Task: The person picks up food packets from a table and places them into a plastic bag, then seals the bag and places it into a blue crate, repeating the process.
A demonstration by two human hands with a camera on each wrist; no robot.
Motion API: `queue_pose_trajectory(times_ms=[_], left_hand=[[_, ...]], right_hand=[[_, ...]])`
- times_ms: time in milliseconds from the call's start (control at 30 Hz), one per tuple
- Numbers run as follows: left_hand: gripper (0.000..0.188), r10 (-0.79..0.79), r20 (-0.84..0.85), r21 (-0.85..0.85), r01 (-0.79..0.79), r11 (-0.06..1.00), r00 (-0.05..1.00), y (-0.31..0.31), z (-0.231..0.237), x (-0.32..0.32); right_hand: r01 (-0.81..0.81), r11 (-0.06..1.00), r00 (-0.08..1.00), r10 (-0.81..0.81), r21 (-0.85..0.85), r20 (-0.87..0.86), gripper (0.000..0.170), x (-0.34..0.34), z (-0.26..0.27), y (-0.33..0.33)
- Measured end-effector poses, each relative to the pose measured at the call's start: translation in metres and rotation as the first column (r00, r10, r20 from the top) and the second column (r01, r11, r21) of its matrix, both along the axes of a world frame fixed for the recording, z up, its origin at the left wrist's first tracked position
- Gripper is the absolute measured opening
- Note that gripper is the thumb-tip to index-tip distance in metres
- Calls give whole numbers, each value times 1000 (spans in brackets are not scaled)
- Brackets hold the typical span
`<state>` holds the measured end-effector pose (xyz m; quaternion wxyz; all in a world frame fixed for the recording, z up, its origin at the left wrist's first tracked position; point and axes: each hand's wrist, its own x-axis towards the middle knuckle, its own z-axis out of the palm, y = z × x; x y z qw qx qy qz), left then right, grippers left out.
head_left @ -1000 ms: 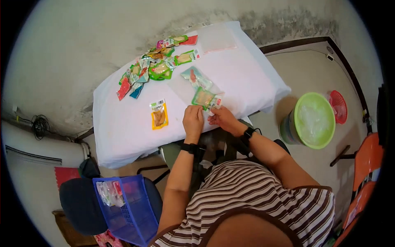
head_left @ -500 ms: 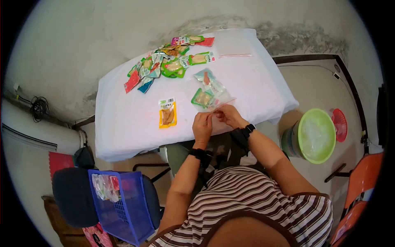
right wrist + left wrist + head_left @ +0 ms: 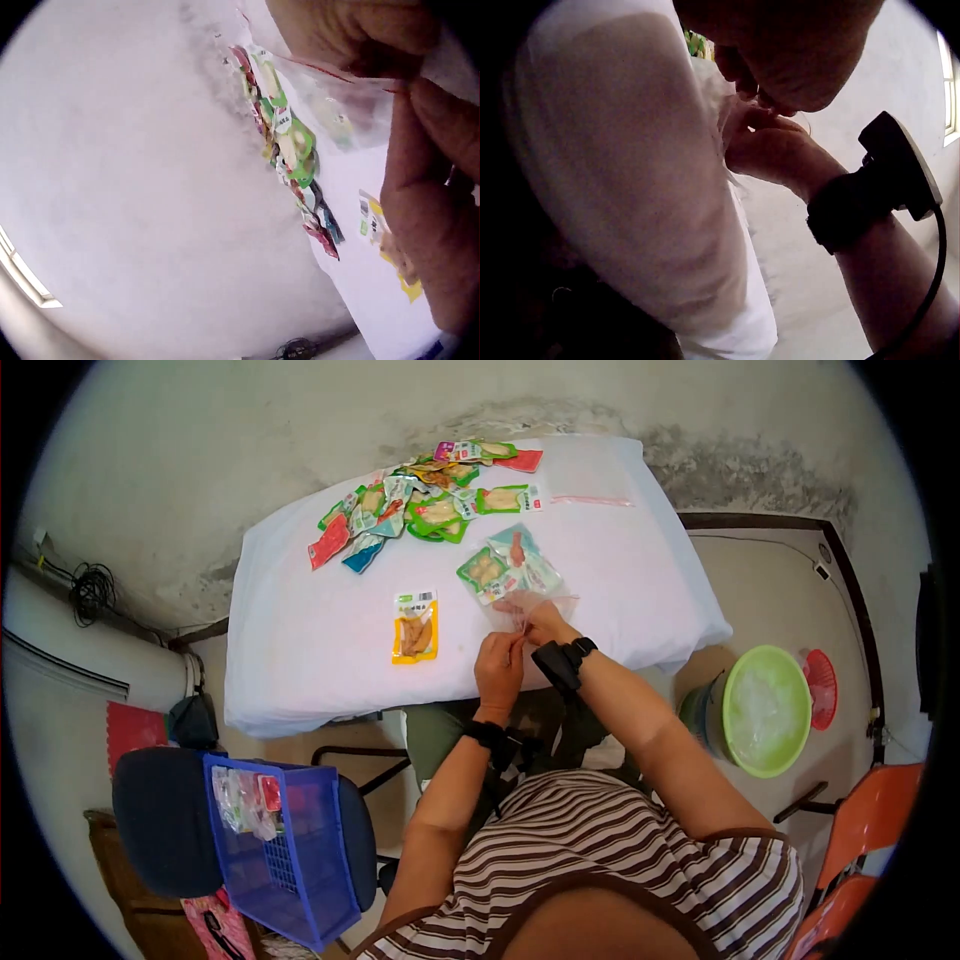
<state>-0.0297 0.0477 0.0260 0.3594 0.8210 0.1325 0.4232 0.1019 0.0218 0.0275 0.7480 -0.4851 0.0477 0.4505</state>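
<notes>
A clear zip bag (image 3: pixel 552 606) with a red line along its mouth lies near the table's front edge. Inside it are a green-edged food packet (image 3: pixel 483 569) and a pale teal packet (image 3: pixel 519 548) with a reddish-brown piece showing. My left hand (image 3: pixel 499 668) pinches the bag's near edge between thumb and fingers. My right hand (image 3: pixel 545 622) reaches in at the mouth, its fingers stretched leftward under the clear plastic towards the green-edged packet. In the right wrist view the left fingers (image 3: pixel 424 202) hold the plastic close beside the right hand (image 3: pixel 345 34).
A yellow-edged packet (image 3: pixel 415 628) lies to the left on the white-covered table (image 3: pixel 300 650). Several food packets (image 3: pixel 435 510) are heaped at the back, beside another clear bag (image 3: pixel 590 475). A green-rimmed bucket (image 3: pixel 766 710) stands right, a blue basket (image 3: pixel 300 860) left.
The green-edged packet has gone from under my fingers into the bag and further from me, beside the teal packet. My right hand has moved from the bag's edge into its mouth.
</notes>
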Motion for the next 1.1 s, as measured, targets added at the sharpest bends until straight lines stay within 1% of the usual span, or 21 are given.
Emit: queue_pose_trajectory(times_ms=[100,167,200,300,367,433,467,500,533,567,600,667,733,800,867,900,933,967,1000,1067,1100], left_hand=[[6,-24,53,17,23,1000,998,0,1,1],[7,-31,34,13,30,999,999,-1,5,-1],[8,-42,15,10,42,999,999,-2,6,-1],[10,-46,22,20,45,999,999,-3,9,-1],[11,-26,-6,30,26,999,1000,2,11,-6],[14,-15,-30,40,16,999,999,13,11,-9],[19,63,-50,140,-56,989,997,24,9,-14],[25,138,-62,241,-119,963,989,37,6,-20],[37,195,-124,245,-160,956,973,49,5,-29],[42,362,-173,373,-279,885,916,56,4,-38],[49,378,-277,355,-272,895,883,66,8,-48],[51,520,-329,421,-370,828,788,82,-2,-58],[47,485,-341,416,-333,846,805,104,-15,-67],[44,442,-355,408,-289,866,823,108,-17,-72],[30,449,-253,156,-422,893,857,96,5,-77],[30,433,-250,157,-405,901,866,92,15,-80],[26,321,-165,-58,-334,941,933,88,25,-84],[24,223,-58,-264,-230,937,973,83,34,-87],[24,211,-60,-262,-220,940,976,76,42,-91],[22,-186,-135,-559,81,825,973,66,59,-100],[23,-335,-88,-627,209,750,938,57,67,-100]], right_hand=[[-113,992,994,113,50,16,22,4,-8,2],[-57,990,992,42,-130,-116,24,3,8,6],[-60,990,992,45,-130,-118,24,7,3,8],[-241,962,964,222,-129,-150,25,14,-7,4],[-115,990,993,114,-81,-7,23,5,-5,5],[-152,988,985,154,-24,78,21,5,-12,-2],[-172,985,972,165,29,165,20,6,-15,-8],[-115,984,993,110,136,44,22,8,-19,-13],[-112,984,993,106,140,46,22,4,-11,-22],[-153,984,984,142,93,109,26,-3,-4,-35],[-191,981,968,181,44,173,29,-9,2,-46],[-198,980,960,190,17,204,30,-15,-3,-66],[-314,949,912,312,-36,266,27,-26,3,-86],[-314,946,906,325,-83,271,25,-41,15,-101],[-359,904,783,427,-231,453,25,-52,19,-109],[-357,910,761,415,-211,499,30,-53,13,-112],[-340,917,768,399,-210,501,30,-55,15,-114],[-222,957,667,288,-186,687,35,-58,16,-114],[-113,984,522,176,-137,834,41,-60,17,-114],[-145,985,568,160,-94,807,46,-63,37,-121],[-182,982,610,154,-51,777,51,-64,46,-125]])
